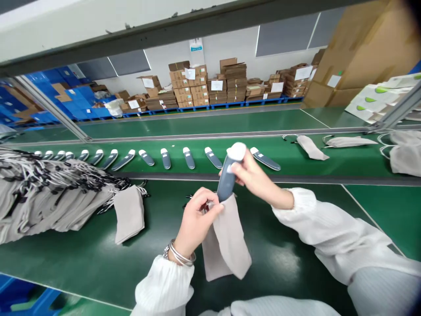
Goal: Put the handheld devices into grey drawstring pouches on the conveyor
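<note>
My left hand [196,219] is closed on the mouth of a light grey drawstring pouch [233,239], which hangs down in front of me. A second grey pouch [213,259] lies just behind it; I cannot tell if it is held too. Closed around a slim blue-grey device [226,179] with a rounded white end, my right hand [251,175] tilts it over the pouch. Its lower end is at the pouch opening, partly hidden by fabric and fingers. Similar devices [188,158] lie in a row on the green conveyor belt [204,175] beyond.
Left of my hands lie a big heap of drawstring pouches [59,197] and a small stack of pouches [130,213] on the green worktop [82,259]. Several filled-looking pouches [311,147] rest on the belt at right. A metal beam [164,30] crosses overhead. Cardboard boxes [190,85] stand behind.
</note>
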### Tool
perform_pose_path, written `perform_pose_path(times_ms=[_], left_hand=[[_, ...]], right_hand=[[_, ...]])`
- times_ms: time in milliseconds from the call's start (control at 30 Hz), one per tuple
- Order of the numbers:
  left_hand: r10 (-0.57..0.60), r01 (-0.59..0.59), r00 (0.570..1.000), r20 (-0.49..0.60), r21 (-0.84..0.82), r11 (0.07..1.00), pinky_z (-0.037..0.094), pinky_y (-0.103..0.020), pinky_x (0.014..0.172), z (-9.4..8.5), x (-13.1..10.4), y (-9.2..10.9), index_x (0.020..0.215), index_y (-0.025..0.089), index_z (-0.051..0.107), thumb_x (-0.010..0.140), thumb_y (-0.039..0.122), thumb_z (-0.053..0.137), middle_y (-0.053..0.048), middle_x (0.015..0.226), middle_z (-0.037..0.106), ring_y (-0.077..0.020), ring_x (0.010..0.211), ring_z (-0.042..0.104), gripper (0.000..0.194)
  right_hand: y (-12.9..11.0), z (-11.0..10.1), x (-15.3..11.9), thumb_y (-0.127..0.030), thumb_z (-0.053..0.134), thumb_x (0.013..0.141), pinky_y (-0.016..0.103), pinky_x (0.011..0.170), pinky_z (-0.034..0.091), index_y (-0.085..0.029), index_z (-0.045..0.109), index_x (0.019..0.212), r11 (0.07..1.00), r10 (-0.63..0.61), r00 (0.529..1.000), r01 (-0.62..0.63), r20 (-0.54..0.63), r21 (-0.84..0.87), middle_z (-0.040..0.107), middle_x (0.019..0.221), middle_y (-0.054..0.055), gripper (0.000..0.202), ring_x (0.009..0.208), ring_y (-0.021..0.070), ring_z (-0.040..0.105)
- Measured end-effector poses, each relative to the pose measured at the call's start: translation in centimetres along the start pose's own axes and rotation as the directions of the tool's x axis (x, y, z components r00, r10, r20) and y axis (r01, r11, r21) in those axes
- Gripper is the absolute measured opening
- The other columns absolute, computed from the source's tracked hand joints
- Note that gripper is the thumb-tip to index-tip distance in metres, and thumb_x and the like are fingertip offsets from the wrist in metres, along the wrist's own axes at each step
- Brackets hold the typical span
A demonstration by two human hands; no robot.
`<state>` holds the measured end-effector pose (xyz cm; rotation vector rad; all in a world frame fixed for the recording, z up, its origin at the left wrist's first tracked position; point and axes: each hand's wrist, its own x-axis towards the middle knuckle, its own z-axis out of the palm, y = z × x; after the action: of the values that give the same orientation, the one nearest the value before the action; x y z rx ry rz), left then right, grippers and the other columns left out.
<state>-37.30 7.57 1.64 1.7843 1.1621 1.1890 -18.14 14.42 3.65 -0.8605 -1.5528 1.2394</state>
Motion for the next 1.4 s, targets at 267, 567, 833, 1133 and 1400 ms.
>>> perform_pose_path(times_ms=[267,567,833,1133,1400], left_hand=[[-0.115,0.040,0.930,-0.350,-0.216,0.976,0.041,-0.023,0.056,-0.9,0.4,-0.4,0.078,0.020,0.061,0.081,0.026,0.073,0.001,0.078,0.054,-0.0098,0.063,0.048,0.014],[0.120,-0.087,0.993,-0.022,0.564,0.821,0.050,-0.035,0.078,-1.8,-0.6,-5.0,0.103,0.022,0.067,0.084,0.011,0.062,-0.005,0.102,0.063,-0.0203,0.088,0.060,0.022],[0.293,-0.268,0.949,0.118,0.790,0.552,0.041,-0.039,0.081,-2.6,-1.0,-6.8,0.083,0.021,0.060,0.094,0.012,0.055,-0.002,0.089,0.069,-0.0217,0.088,0.062,0.015],[0.277,-0.294,0.952,0.128,0.623,0.725,0.033,-0.044,0.102,-2.6,-0.9,-5.7,0.084,0.022,0.055,0.094,0.010,0.054,0.004,0.085,0.070,-0.0169,0.091,0.064,0.015],[0.076,-0.083,0.993,0.090,0.078,0.994,0.038,-0.027,0.066,-0.9,0.5,-1.4,0.079,0.021,0.054,0.092,0.022,0.063,0.003,0.081,0.053,-0.0122,0.071,0.046,0.016]], right_hand=[[-0.8,-3.0,-4.8,-0.036,0.064,0.093,0.021,0.046,0.013,-0.024,0.054,0.107,0.902,0.321,0.904,-0.383,0.284,0.199,0.024,0.061,-0.009,0.021,0.050,0.0079,0.016],[-5.0,-12.9,-3.7,-0.025,0.063,0.089,0.042,0.078,0.051,-0.032,0.053,0.095,0.948,-0.315,0.724,0.268,-0.614,-0.170,0.035,0.061,-0.007,0.014,0.049,0.0146,0.027],[6.5,-20.6,3.8,-0.032,0.065,0.086,0.040,0.086,0.047,-0.017,0.044,0.137,0.321,0.013,0.897,-0.421,-0.441,-0.848,0.055,0.134,0.021,0.058,0.095,0.0258,0.064],[7.7,-19.7,5.4,-0.047,0.072,0.080,0.041,0.077,0.050,-0.019,0.047,0.112,0.452,0.028,0.828,-0.510,-0.560,-0.732,0.067,0.105,0.016,0.050,0.093,0.0315,0.065],[1.2,-3.2,1.5,-0.048,0.063,0.092,0.022,0.039,0.037,-0.030,0.035,0.115,0.996,-0.087,0.979,0.082,-0.183,-0.032,0.055,0.084,-0.006,0.041,0.043,0.0071,0.046]])
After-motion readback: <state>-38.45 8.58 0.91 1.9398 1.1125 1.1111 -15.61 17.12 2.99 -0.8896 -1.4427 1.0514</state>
